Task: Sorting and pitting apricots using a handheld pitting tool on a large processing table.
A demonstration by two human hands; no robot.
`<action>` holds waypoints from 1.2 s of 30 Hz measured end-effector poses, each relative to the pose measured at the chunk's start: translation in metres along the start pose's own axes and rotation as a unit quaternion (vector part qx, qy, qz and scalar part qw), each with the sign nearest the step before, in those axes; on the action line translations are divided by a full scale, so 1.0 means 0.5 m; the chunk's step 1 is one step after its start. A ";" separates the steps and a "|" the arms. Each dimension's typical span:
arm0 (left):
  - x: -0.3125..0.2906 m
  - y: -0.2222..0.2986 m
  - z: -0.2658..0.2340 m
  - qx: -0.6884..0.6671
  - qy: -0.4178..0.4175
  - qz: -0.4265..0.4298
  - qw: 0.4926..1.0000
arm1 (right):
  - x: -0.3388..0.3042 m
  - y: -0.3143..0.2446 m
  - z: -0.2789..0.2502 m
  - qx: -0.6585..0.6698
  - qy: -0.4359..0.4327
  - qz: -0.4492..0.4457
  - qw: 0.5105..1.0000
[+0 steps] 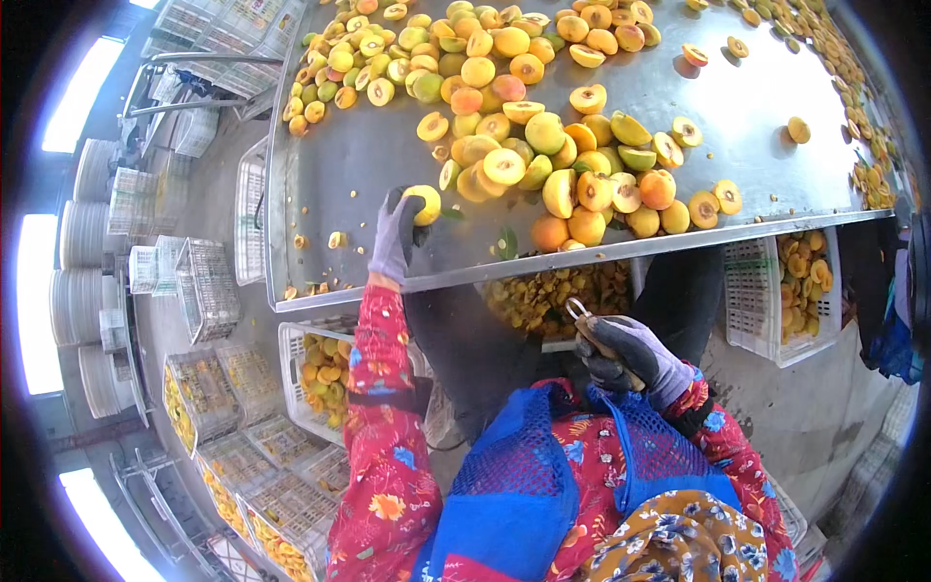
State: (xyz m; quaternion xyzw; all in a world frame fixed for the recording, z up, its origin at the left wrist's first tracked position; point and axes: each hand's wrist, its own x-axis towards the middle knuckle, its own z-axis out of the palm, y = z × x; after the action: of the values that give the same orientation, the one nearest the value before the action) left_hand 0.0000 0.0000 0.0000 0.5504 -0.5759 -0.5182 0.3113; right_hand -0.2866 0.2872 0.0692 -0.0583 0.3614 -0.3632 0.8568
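Observation:
Over the near left part of the metal table (330, 209), my left hand (393, 236), in a grey glove with dark fingers, is closed around a yellow peach (423, 205). Close to my body, below the table edge, my right hand (635, 354) grips a pitting tool (579, 308) with a brown handle and a small metal loop at its end. To the right of my left hand lies a heap of peach halves (504, 167), several with brown pit hollows facing up. Green leaves (508, 242) and small scraps (337, 239) are scattered near it.
Under the table edge sits a bin of pits and scraps (543, 301). White crates of peaches stand left (291, 354) and right (752, 301) of my legs. More filled crates (247, 456) are stacked at left. Another person's dark clothing (873, 281) shows at far right.

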 end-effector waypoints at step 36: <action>-0.299 -0.020 0.089 -0.223 0.020 0.031 0.974 | 0.040 -0.028 0.021 -0.499 0.273 -0.312 0.761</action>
State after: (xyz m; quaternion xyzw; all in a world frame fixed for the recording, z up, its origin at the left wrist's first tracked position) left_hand -0.0082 0.1559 0.0102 0.4590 -0.4563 -0.6124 0.4539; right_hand -0.2782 0.2618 0.0703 -0.4852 0.6718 -0.3795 0.4114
